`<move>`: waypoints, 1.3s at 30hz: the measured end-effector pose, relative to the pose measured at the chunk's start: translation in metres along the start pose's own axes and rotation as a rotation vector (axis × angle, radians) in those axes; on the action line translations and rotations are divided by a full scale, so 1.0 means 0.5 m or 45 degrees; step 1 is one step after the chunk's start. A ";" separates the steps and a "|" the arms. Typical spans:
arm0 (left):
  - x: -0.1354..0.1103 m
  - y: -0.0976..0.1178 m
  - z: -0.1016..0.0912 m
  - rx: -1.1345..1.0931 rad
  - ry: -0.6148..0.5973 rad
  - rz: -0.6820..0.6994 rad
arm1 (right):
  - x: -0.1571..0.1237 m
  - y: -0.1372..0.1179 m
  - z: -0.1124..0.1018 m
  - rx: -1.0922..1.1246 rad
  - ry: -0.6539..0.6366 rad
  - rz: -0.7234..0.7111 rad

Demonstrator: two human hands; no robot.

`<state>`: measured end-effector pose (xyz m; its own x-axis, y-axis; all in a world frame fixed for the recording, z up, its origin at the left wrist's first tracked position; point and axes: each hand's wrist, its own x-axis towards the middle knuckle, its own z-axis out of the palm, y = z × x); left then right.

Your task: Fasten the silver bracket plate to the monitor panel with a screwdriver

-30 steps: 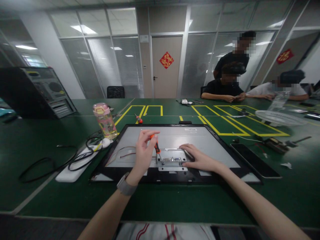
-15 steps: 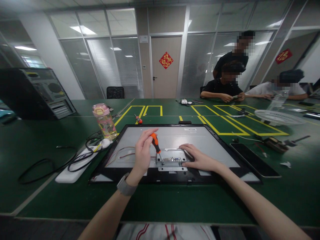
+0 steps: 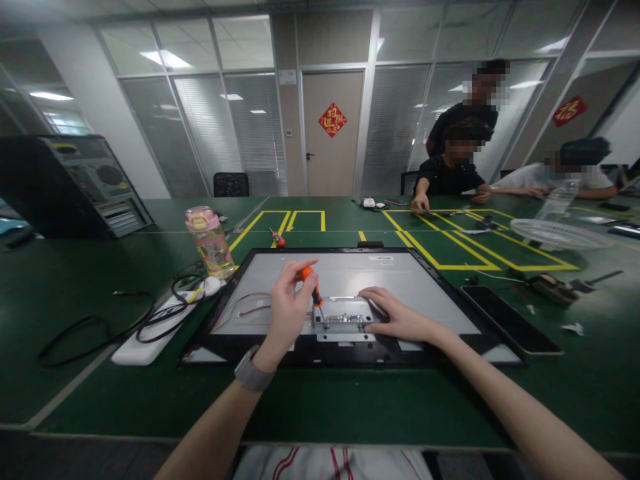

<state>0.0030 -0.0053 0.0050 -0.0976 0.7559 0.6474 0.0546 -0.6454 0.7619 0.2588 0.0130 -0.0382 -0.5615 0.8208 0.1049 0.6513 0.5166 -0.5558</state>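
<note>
My left hand (image 3: 290, 300) grips an orange and black screwdriver (image 3: 315, 287), its shaft pointing down at the left end of a metal bracket (image 3: 350, 337). A circuit board with connectors (image 3: 345, 319) shows in the bracket. The screwdriver's tip is too small to make out. Fingers spread, my right hand (image 3: 400, 318) rests on the bracket's right end. Under both hands a black-framed display panel (image 3: 420, 280) lies face down with its grey back up. Thin wires (image 3: 253, 312) run across the panel left of the bracket.
Left of the panel are a pink-lidded bottle (image 3: 210, 243), a white power strip (image 3: 145, 343) and black cables (image 3: 97, 333). A phone (image 3: 507, 319) lies to the right. Behind the panel sits a small red screwdriver (image 3: 279, 239). Co-workers (image 3: 453, 160) are across the table; a computer case (image 3: 75, 187) stands far left.
My left thumb and fingers have shifted around the screwdriver handle, which looks slightly turned. My right hand stays put. Across the table, a co-worker's hand has reached out onto the tabletop.
</note>
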 end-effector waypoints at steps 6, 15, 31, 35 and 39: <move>0.001 0.007 0.004 -0.085 0.023 -0.075 | -0.001 0.002 0.000 -0.003 -0.002 -0.001; 0.001 0.001 0.002 -0.069 0.018 -0.101 | -0.002 0.001 -0.001 0.001 -0.017 0.010; 0.005 -0.007 -0.002 0.044 0.116 -0.002 | -0.001 -0.005 -0.004 0.002 -0.011 0.006; 0.005 0.001 0.000 0.091 0.123 0.049 | -0.002 0.001 -0.002 0.012 -0.005 -0.010; 0.003 0.000 -0.001 -0.007 0.095 -0.063 | -0.003 0.003 -0.001 0.015 -0.003 0.001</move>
<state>0.0024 -0.0042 0.0060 -0.1739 0.7769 0.6051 0.0421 -0.6080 0.7928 0.2609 0.0129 -0.0388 -0.5623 0.8206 0.1024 0.6459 0.5131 -0.5653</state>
